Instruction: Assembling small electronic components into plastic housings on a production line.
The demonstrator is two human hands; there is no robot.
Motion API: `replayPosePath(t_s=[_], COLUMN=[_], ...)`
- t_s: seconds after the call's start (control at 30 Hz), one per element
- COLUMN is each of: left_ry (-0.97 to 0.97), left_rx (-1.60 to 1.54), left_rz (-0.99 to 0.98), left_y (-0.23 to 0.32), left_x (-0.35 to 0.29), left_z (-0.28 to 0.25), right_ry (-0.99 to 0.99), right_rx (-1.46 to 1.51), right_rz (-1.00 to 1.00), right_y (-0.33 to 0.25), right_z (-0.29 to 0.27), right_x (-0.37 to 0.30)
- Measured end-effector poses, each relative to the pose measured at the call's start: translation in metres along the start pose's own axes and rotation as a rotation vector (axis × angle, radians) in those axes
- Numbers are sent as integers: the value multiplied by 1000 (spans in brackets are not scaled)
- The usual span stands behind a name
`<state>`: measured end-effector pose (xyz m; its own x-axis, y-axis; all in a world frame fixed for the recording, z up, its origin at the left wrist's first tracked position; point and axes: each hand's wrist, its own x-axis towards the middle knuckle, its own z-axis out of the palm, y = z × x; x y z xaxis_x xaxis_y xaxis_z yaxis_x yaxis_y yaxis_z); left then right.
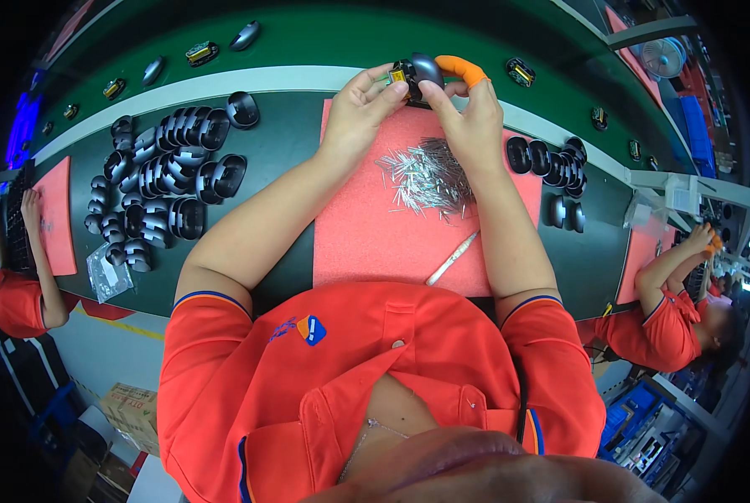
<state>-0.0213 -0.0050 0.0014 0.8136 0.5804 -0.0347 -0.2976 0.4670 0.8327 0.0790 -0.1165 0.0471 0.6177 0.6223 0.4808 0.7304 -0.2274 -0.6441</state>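
Two hands closed round one black mouse shell (418, 77), left hand (360, 107) pinching its left end, right hand (471, 113) cupping the right, orange finger cot (463, 70) raised clear. Held up over the pink foam mat (391, 243), probably for sight of the small yellow part. Long axis roughly left-right; facing hard to tell. Below the grip, loose metal pins (425, 176); farther below, tweezers (452, 258).

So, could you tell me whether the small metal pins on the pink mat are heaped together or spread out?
Heaped: the metal pins lie in one loose pile on the pink mat, below both hands.
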Motion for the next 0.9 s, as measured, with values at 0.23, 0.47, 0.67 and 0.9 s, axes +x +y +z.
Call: replayPosePath(t_s=[0.23,0.47,0.67,0.9], left_ry=[2,5,3,14], left_rx=[5,13,11,52], left_rz=[2,-3,-18,12], left_y=[-1,-1,2,-4], left_x=[1,1,0,2], left_z=[0,-1,0,-4], right_ry=[27,-6,4,-83], right_rx=[0,-55,-68,-75], right_rz=[-33,-17,-27,120], right_y=[4,6,10,4], right_z=[2,2,3,4], right_x=[0,-1,1,0])
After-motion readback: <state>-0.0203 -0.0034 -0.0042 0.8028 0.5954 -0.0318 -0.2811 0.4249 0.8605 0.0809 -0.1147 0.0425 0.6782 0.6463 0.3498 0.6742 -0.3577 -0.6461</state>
